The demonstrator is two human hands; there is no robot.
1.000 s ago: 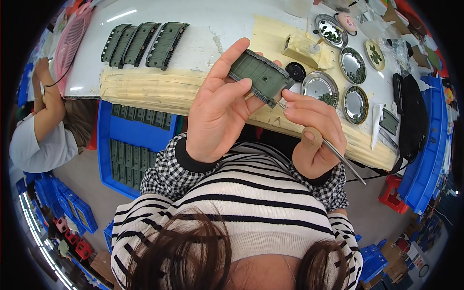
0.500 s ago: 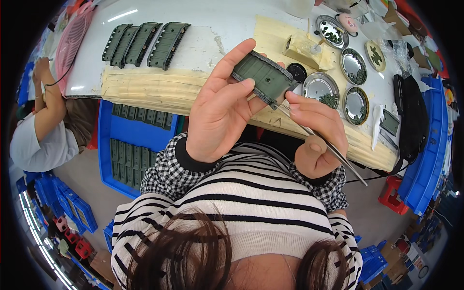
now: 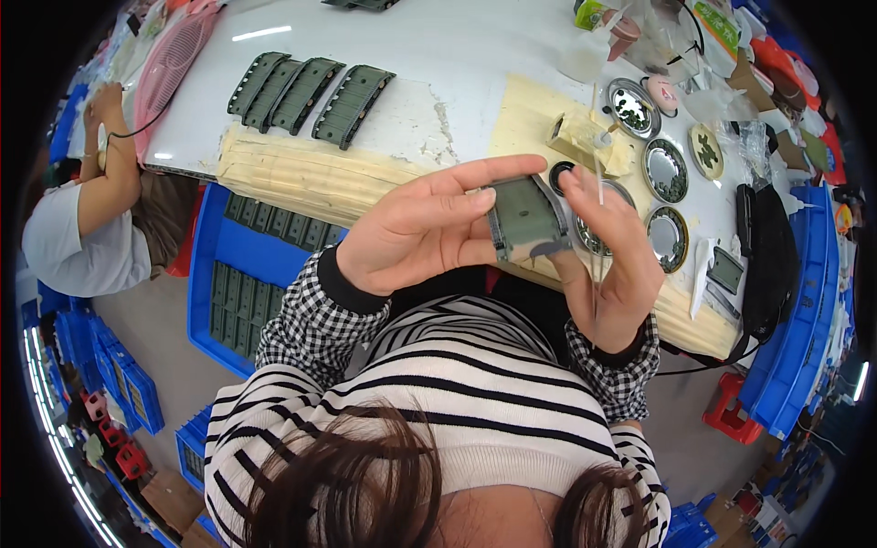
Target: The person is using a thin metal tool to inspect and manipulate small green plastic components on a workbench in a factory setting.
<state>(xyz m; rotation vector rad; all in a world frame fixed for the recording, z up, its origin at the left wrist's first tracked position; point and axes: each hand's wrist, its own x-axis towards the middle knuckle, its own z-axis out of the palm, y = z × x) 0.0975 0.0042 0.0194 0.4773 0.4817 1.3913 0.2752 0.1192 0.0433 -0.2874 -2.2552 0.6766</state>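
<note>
My left hand point(image 3: 411, 224) pinches a dark green, slightly curved plastic piece point(image 3: 525, 217) by its left side, thumb on its face and fingers behind. The piece has ridged edges and a small hole near its middle. At its right side is my right hand point(image 3: 626, 260), thumb and fingers curved around slim metal tweezers point(image 3: 597, 279), which stand nearly upright and look thin and blurred. Whether the right fingers touch the piece's lower right corner, I cannot tell. Three similar green pieces point(image 3: 353, 105) lie side by side on the table at the left.
Round metal dishes point(image 3: 666, 171) with small green parts stand at the right, beside a yellowish block point(image 3: 585, 142). Cream padding point(image 3: 283, 178) covers the table's front edge. Below it, a blue crate point(image 3: 215, 301) holds more green pieces. Another person point(image 3: 78, 219) sits at the far left.
My left hand has lowered and moved right with the green piece, turning it. My right hand has swung more upright, and the tweezers have gone from slanting to nearly vertical. The view has shifted slightly.
</note>
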